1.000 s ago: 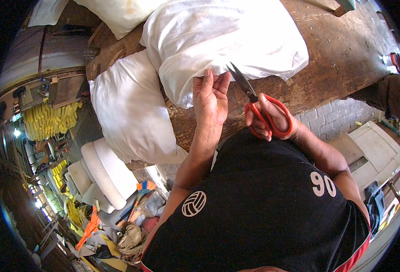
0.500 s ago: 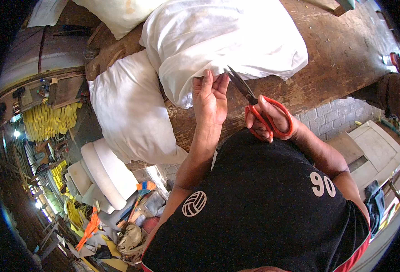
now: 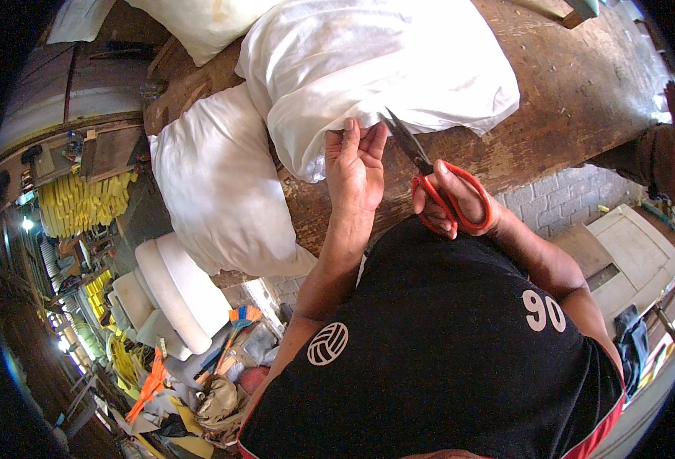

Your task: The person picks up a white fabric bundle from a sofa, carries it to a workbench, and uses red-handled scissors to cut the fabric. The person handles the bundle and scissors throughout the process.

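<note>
A plump white pillow (image 3: 383,61) lies on a worn wooden table (image 3: 567,92) in front of me. My left hand (image 3: 357,164), palm turned up, pinches the cloth at the pillow's near edge between thumb and fingers. In my right hand (image 3: 456,199) is a pair of scissors (image 3: 410,141) with red handles and dark blades. The blade tips touch or nearly touch the pillow's edge, just right of my left fingertips. Whether they bite into cloth or thread is too small to tell. A second white pillow (image 3: 211,176) hangs over the table's edge on the left.
Another off-white pillow (image 3: 207,27) rests at the far left of the table. Below on the left stand white foam pieces (image 3: 173,294), a stack of yellow strips (image 3: 85,203) and a heap of scraps with a colourful brush (image 3: 246,314). Pale panels (image 3: 636,249) lie low on the right.
The scissors and my right hand have shifted very slightly left. My left hand keeps its pinch on the pillow's edge, and the pillows have stayed put.
</note>
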{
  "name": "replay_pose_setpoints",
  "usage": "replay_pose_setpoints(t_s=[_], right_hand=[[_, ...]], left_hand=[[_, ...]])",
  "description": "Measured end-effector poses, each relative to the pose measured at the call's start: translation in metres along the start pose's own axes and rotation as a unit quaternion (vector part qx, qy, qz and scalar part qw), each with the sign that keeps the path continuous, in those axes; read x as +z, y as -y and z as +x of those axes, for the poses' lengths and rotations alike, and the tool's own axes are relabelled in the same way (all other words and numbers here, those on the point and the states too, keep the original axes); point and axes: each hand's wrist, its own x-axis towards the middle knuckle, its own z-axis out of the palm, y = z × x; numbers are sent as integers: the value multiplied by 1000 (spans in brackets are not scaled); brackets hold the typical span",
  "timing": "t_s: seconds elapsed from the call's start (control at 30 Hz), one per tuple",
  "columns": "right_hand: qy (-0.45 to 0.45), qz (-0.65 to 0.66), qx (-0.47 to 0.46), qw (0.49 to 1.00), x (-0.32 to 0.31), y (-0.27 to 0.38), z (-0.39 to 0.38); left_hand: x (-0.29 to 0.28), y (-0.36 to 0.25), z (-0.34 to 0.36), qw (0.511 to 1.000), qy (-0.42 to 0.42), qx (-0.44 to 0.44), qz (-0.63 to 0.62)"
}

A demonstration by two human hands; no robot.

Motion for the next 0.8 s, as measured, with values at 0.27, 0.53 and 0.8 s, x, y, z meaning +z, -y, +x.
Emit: replay_pose_setpoints(t_s=[0.27,0.53,0.8], right_hand=[[9,-22,17,1000,-5,0,-2],[9,-44,43,998,-2,8,-4],[23,-32,30,999,-3,10,0]], left_hand=[[3,-2,-2,1000,2,10,-4],[6,-2,-2,1000,-2,6,2],[2,0,-1,1000,2,5,9]])
